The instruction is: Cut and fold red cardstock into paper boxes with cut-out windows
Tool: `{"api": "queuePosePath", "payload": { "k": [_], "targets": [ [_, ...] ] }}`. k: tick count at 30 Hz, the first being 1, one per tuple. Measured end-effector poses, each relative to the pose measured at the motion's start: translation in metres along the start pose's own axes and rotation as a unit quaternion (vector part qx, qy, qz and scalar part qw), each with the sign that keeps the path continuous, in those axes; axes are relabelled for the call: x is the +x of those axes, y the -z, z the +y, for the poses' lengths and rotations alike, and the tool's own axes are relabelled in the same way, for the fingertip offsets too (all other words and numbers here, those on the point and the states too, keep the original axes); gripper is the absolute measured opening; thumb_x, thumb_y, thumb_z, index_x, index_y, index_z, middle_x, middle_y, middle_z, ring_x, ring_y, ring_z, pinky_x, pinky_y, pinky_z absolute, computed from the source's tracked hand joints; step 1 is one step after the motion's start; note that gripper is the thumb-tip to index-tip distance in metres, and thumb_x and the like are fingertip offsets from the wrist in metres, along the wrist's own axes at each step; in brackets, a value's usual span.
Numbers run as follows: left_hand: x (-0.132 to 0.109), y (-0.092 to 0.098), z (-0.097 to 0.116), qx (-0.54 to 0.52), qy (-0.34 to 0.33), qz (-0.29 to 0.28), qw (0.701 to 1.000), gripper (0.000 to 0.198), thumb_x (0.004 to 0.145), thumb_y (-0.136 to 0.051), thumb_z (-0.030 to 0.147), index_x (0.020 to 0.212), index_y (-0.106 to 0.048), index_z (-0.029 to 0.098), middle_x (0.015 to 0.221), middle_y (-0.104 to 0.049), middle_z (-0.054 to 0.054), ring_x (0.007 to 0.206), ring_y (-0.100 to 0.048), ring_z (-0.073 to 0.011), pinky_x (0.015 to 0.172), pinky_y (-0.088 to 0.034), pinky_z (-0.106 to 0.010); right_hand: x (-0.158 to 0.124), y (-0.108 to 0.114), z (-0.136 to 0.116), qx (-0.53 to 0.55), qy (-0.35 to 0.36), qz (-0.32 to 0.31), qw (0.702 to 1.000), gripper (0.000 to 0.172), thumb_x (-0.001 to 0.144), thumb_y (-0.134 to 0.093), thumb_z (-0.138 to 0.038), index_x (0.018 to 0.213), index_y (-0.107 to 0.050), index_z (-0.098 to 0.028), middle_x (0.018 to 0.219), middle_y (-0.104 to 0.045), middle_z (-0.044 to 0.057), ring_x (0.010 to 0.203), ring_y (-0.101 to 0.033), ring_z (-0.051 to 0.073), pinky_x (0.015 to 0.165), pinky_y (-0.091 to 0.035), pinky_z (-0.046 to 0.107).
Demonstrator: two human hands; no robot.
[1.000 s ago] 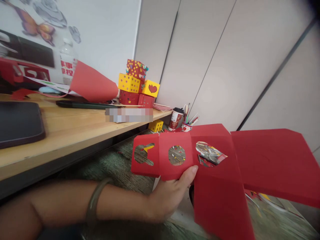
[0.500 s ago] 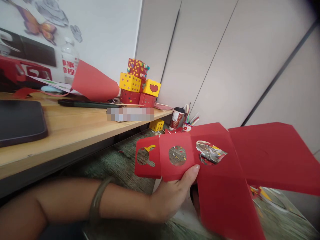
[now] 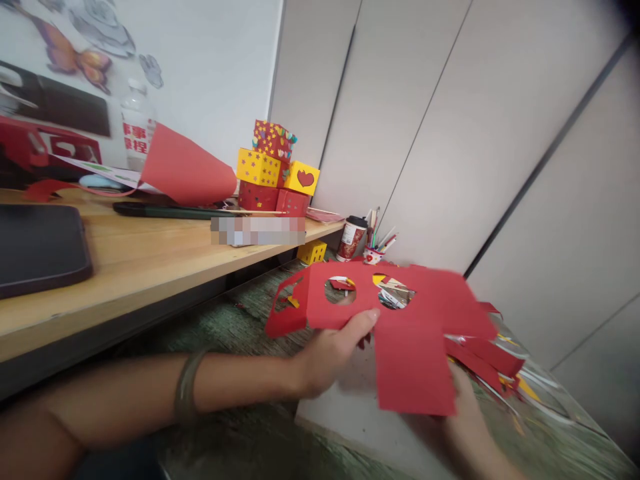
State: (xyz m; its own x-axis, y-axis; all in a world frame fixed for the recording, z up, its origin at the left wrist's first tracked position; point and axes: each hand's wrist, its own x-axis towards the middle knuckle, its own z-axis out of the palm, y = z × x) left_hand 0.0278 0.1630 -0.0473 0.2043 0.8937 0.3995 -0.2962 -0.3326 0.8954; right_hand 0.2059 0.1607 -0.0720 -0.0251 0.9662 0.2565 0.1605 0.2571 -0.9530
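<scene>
Craft workroom, office-style: to the left of your left hand (image 3: 325, 353), a wooden bench (image 3: 150, 260) carries a curled red paper sheet (image 3: 187, 167), a stack of paper boxes (image 3: 273, 170) decorated with stars and hearts, and a water bottle (image 3: 135, 127), under paper butterflies (image 3: 75, 57) stuck to the wall. Beyond your hands, a paper cup (image 3: 353, 239) and a pot of pens (image 3: 374, 252) stand at the foot of plain grey wall panels (image 3: 450, 120). Paper scraps (image 3: 520, 383) litter the carpet just past your right hand (image 3: 465, 420).
</scene>
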Motion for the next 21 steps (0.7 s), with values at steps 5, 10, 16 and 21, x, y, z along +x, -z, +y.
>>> {"api": "queuePosePath", "payload": {
  "k": [5, 10, 16, 21],
  "targets": [
    [0.036, 0.026, -0.006, -0.045, 0.030, -0.025, 0.998, 0.025, 0.076, -0.053, 0.035, 0.084, -0.062, 0.013, 0.097, -0.064, -0.006, 0.093, -0.056, -0.0212, 0.084, -0.042, -0.034, 0.032, 0.029, 0.002, 0.134, -0.023, 0.052, 0.989, 0.018, 0.074, -0.057, -0.035, 0.063, -0.056, -0.021, 0.060, -0.057, -0.003, 0.061, -0.056, 0.013, 0.046, -0.042, 0.019],
    [0.053, 0.037, 0.008, -0.053, 0.043, -0.072, 0.995, 0.025, 0.067, -0.061, 0.021, 0.090, -0.060, 0.010, 0.091, -0.064, -0.009, 0.086, -0.058, -0.0206, 0.075, -0.046, -0.032, 0.048, 0.051, -0.022, 0.225, -0.049, 0.039, 0.972, 0.021, 0.077, -0.049, -0.043, 0.079, -0.060, -0.025, 0.068, -0.061, -0.002, 0.055, -0.057, 0.012, 0.048, -0.046, 0.021],
    [0.050, 0.037, 0.017, -0.040, 0.064, -0.145, 0.987, 0.018, 0.061, -0.064, 0.013, 0.079, -0.062, 0.010, 0.076, -0.066, -0.007, 0.070, -0.061, -0.0174, 0.072, -0.046, -0.033, 0.044, 0.058, -0.038, 0.208, -0.073, -0.075, 0.973, 0.034, 0.073, -0.050, -0.053, 0.086, -0.062, -0.023, 0.072, -0.064, 0.002, 0.060, -0.060, 0.015, 0.054, -0.048, 0.024],
    [0.049, 0.036, 0.012, -0.034, 0.058, -0.167, 0.984, 0.038, 0.062, -0.068, 0.015, 0.098, -0.059, 0.013, 0.100, -0.063, -0.010, 0.091, -0.059, -0.0204, 0.084, -0.043, -0.036, 0.036, 0.044, -0.037, 0.138, -0.046, -0.040, 0.988, 0.023, 0.066, -0.069, -0.022, 0.087, -0.062, -0.024, 0.075, -0.064, -0.004, 0.065, -0.059, 0.009, 0.061, -0.048, 0.015]
  ]
}}
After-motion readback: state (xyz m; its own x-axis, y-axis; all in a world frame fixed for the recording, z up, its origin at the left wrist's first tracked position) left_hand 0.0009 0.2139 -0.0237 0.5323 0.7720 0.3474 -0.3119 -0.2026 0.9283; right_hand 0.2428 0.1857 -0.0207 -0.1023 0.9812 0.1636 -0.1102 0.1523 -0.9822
